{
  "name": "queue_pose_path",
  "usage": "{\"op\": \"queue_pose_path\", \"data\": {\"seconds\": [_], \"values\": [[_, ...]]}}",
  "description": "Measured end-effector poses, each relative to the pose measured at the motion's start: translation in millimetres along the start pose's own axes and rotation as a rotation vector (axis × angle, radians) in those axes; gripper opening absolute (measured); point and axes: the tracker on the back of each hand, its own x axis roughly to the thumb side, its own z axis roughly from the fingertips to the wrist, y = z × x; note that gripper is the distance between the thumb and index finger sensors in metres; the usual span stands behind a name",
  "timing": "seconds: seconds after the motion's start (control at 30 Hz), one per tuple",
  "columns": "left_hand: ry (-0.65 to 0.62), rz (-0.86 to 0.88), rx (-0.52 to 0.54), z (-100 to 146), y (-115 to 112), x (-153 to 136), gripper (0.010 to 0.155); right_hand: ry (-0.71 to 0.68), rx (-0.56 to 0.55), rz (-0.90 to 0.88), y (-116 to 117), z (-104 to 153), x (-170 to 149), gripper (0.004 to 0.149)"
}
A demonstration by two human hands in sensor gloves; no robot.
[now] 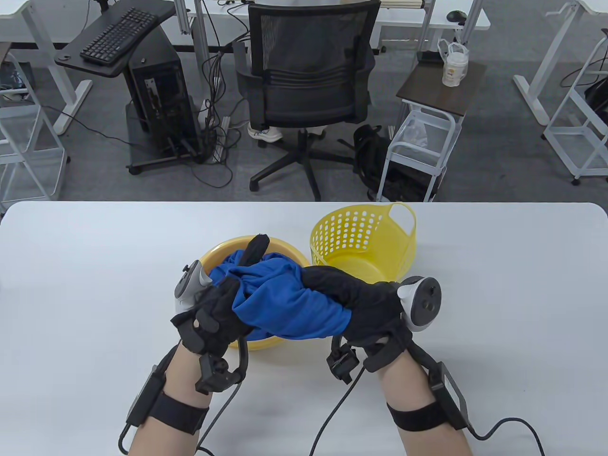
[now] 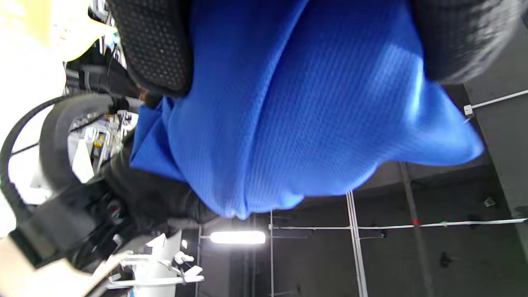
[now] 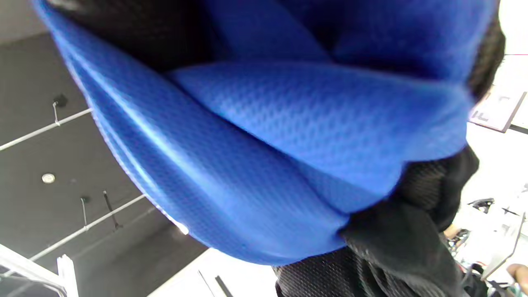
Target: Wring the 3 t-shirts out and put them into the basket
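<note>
A blue t-shirt [image 1: 289,299] is bunched and twisted between both hands, above the front of a yellow bowl [image 1: 216,252]. My left hand [image 1: 216,311] grips its left end, fingers curled around the cloth. The right hand [image 1: 365,304] grips the right end, its fingers wrapped over the fabric. More blue cloth [image 1: 232,266] lies in the bowl behind the hands. A yellow perforated basket [image 1: 361,232] stands just right of the bowl, and I see nothing in it. Blue fabric [image 2: 297,103] fills the left wrist view, and blue fabric [image 3: 288,136] fills the right wrist view.
The white table [image 1: 95,266] spreads wide to both sides of the bowl and basket. Glove cables [image 1: 332,418] trail across the table toward the near edge. Beyond the far edge stand an office chair [image 1: 308,85] and a small cart [image 1: 418,152].
</note>
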Motion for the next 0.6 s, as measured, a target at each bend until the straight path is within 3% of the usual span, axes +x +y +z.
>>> {"op": "queue_pose_path", "data": {"seconds": [0.07, 0.23, 0.3, 0.33, 0.43, 0.6], "values": [[-0.044, -0.045, 0.091, 1.1, -2.1, 7.2, 0.076, 0.01, -0.1, -0.029, -4.4, 1.8, -4.6, 0.042], [-0.128, -0.305, 0.172, 2.0, -17.1, 25.5, 0.047, 0.192, -0.246, -0.218, -10.1, 9.1, -31.3, 0.039], [-0.156, -0.425, 0.148, 2.9, -24.0, 34.2, 0.044, 0.249, -0.247, -0.3, -9.5, 10.0, -40.6, 0.039], [-0.163, -0.445, 0.136, 3.3, -26.7, 35.9, 0.042, 0.298, -0.191, -0.37, -7.9, 9.9, -45.7, 0.039], [-0.154, -0.317, 0.027, 2.0, -23.3, 31.4, 0.039, 0.373, 0.006, -0.517, -6.4, 7.7, -46.4, 0.041], [-0.108, -0.393, 0.037, 4.0, -18.1, 30.8, 0.042, 0.446, -0.074, -0.364, -15.2, 9.4, -45.9, 0.038]]}}
